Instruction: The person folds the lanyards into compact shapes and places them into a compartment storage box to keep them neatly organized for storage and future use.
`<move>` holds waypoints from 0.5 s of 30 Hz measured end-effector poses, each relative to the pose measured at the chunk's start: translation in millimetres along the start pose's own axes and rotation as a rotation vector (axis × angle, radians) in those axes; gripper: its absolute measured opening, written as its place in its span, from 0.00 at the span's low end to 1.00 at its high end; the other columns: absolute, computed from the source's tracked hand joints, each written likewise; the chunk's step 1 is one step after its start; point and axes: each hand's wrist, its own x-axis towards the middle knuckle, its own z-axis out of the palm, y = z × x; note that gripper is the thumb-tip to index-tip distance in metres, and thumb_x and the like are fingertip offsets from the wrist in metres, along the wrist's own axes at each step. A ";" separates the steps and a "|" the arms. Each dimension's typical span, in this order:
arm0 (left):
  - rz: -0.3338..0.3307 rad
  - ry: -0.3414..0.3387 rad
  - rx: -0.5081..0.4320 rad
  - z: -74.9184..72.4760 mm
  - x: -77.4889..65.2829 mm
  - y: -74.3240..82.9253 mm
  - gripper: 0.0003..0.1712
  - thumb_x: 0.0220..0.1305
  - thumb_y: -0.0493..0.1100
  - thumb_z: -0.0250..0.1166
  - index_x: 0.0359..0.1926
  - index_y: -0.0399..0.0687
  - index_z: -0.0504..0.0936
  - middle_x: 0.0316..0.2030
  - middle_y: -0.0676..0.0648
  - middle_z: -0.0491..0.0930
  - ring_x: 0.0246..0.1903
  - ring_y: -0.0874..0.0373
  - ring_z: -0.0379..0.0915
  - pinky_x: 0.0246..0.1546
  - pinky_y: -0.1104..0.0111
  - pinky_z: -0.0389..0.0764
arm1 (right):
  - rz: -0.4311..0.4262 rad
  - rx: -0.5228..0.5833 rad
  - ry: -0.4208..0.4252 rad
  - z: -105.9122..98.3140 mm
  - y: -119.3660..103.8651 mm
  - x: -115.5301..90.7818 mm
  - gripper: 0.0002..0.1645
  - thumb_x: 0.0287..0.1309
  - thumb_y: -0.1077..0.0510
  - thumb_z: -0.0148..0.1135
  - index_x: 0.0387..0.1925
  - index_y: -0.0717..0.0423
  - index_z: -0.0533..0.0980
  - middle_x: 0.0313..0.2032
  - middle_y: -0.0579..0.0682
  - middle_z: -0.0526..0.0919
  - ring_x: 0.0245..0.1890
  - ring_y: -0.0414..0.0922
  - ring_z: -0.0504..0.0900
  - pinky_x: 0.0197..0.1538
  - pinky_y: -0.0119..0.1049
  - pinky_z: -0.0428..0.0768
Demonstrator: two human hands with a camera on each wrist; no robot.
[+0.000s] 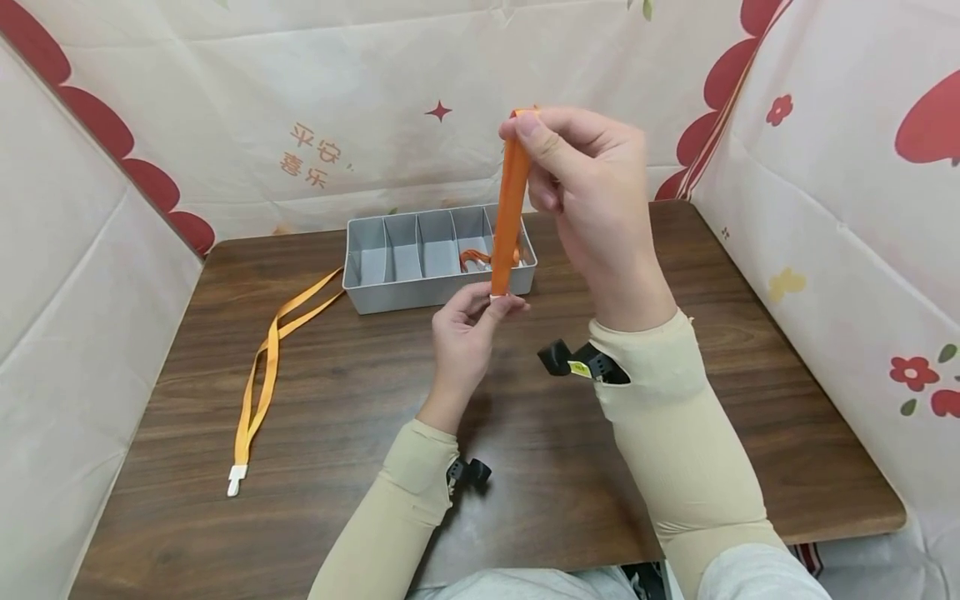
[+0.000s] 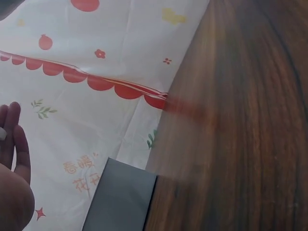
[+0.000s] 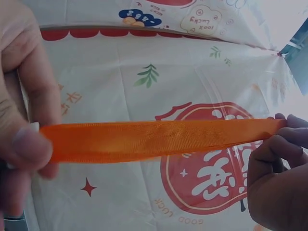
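Backdrop: White cloth printed with red scalloped borders, flowers, leaves and Chinese characters hangs behind and on both sides.
Table: A dark brown wood-grain tabletop fills the space between the cloth walls.
Right hand: Raised above the tray, the right hand pinches the upper end of an orange strap between thumb and fingers.
Left hand: Lower and nearer the person, the left hand pinches the strap's bottom end, where a small white piece shows at the thumb.
Orange strap: Flat and straight, it runs nearly upright between the two hands, in front of the tray's right part; the right wrist view shows it stretched from hand to hand.
Sleeves: Beige sleeves cover both forearms, with a small black camera at each wrist.
Gray tray: Just beyond the left hand sits a long gray tray with five compartments side by side. An orange cord lies in the fourth from the left; orange also shows in the last, partly hidden by the strap.
Yellow-orange lanyard: Left of the tray, a lanyard lies loosely crossed over itself, its far end reaching the tray's left side, its white clip toward the person.
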 end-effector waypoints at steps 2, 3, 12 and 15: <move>0.006 0.001 0.073 -1.0 -0.6 -3.6 0.12 0.70 0.38 0.70 0.50 0.36 0.86 0.40 0.32 0.91 0.41 0.56 0.92 0.53 0.60 0.90 | 0.044 0.010 0.008 0.1 2.3 1.5 0.09 0.67 0.69 0.68 0.31 0.64 0.90 0.32 0.55 0.88 0.14 0.42 0.59 0.21 0.30 0.58; 0.010 0.003 0.109 -1.4 -0.9 -5.2 0.11 0.70 0.39 0.70 0.48 0.36 0.87 0.40 0.34 0.91 0.41 0.55 0.92 0.52 0.61 0.90 | 0.072 0.022 0.011 -0.1 3.1 2.1 0.08 0.67 0.69 0.68 0.31 0.64 0.90 0.34 0.55 0.88 0.14 0.42 0.58 0.22 0.30 0.58; 0.037 0.033 0.158 -9.2 1.4 -14.1 0.10 0.70 0.40 0.71 0.42 0.35 0.87 0.38 0.36 0.92 0.41 0.53 0.92 0.47 0.64 0.90 | 0.406 0.349 0.075 -4.8 3.0 3.6 0.09 0.73 0.68 0.62 0.45 0.70 0.86 0.37 0.53 0.87 0.16 0.38 0.58 0.20 0.24 0.58; 0.006 0.031 0.119 -13.3 0.9 -15.7 0.09 0.71 0.39 0.70 0.41 0.34 0.85 0.39 0.33 0.91 0.41 0.57 0.91 0.48 0.65 0.90 | 0.387 0.273 0.051 -3.7 5.5 3.7 0.09 0.72 0.68 0.63 0.45 0.69 0.86 0.37 0.52 0.88 0.17 0.38 0.57 0.22 0.26 0.57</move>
